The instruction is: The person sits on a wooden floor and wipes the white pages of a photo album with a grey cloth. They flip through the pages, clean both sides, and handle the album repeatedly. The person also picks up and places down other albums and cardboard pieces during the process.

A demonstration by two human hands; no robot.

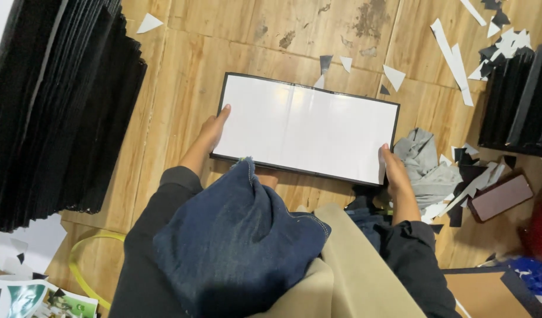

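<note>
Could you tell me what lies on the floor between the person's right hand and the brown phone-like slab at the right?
In the head view, a crumpled grey cloth and black and white paper scraps lie between the right hand and the flat brown rectangular slab.

Both arms reach forward (sleeves dark), left hand (211,132) and right hand (393,171) each closed in a side grip.

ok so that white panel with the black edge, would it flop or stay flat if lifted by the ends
The white panel probably stays flat: it lies straight between the left hand and right hand, held only at its ends. It looks thin, so likely light for its size. Its glossy face may be slippery, so gripping the black edges seems safer.
</note>
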